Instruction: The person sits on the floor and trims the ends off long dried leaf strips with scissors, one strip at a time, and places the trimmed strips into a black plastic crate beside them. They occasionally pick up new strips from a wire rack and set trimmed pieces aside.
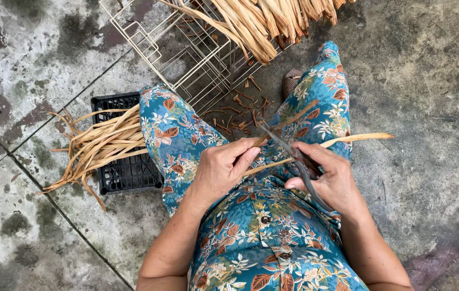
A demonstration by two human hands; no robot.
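The person sits with a blue floral garment (pixel 272 231) over both knees, and one pair of scissors (pixel 289 153) lies at the middle of the work, just above the lap. The right hand (pixel 326 180) grips the scissors' handles, its fingers curled tight around them, with the dark blades reaching up and left from the hand. The left hand (pixel 224 167), just left of the scissors, pinches one long dried leaf strip (pixel 348 140) between thumb and forefinger, the other fingers folded under. That strip crosses beneath the scissors and runs out to the right past the right knee; a second, darker strip (pixel 297 116) rises from the blades toward the upper right.

Just beyond the scissors, between the knees, many short brown trimmings (pixel 235 116) lie scattered on the wet concrete floor (pixel 429 108); there are too many to count. One sandalled foot (pixel 292 81) shows above them. Well left of the scissors, one black plastic crate (pixel 127 172) carries one bundle of cut strips (pixel 100 145) draped across its top. Farthest from the scissors, at the upper edge, one pale wire rack (pixel 186 54) lies on the floor, and one large sheaf of dried leaves (pixel 262 21) rests across it.
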